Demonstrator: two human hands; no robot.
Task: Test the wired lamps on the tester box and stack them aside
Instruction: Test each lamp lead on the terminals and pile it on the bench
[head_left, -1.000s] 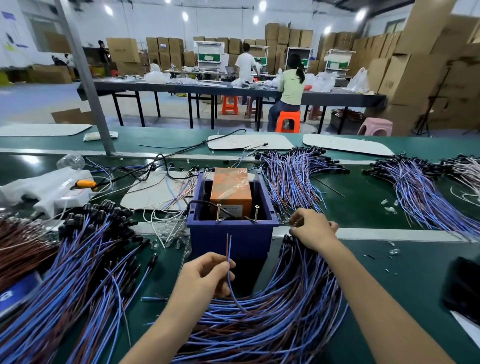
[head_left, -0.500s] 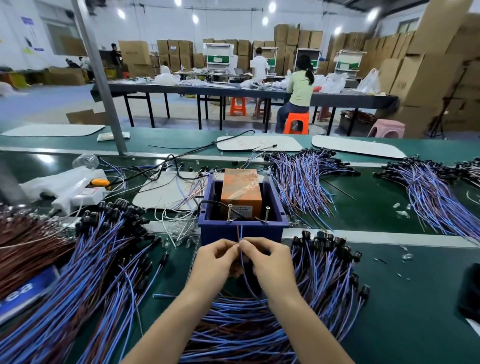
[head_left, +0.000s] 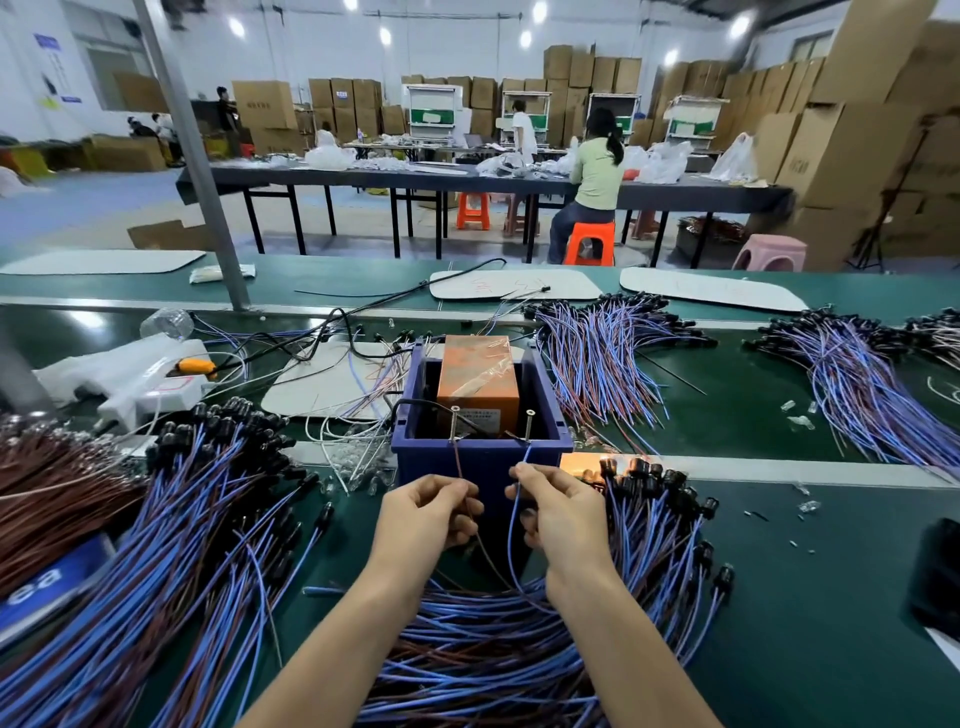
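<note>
The blue tester box (head_left: 480, 460) stands mid-bench with an orange unit (head_left: 478, 376) inside and two upright metal pins at its near rim. My left hand (head_left: 428, 512) pinches a brown wire (head_left: 460, 470) whose end reaches the left pin. My right hand (head_left: 558, 512) pinches a blue wire (head_left: 514, 530) whose end reaches the right pin. An orange glow (head_left: 584, 464) shows just right of the box, beside the black lamp heads. Both wires run down into the pile of wired lamps (head_left: 519, 639) under my forearms.
A large pile of blue and brown wired lamps (head_left: 171, 525) fills the left; two more bundles (head_left: 597, 358) (head_left: 852, 374) lie at the right rear. A white glue gun (head_left: 130, 374) sits far left, a black object (head_left: 937, 577) at the right edge, a pole (head_left: 208, 197) behind.
My hands, together half a second ago, have spread apart and risen, bringing the two wire ends to the pins. An orange glow has appeared right of the box.
</note>
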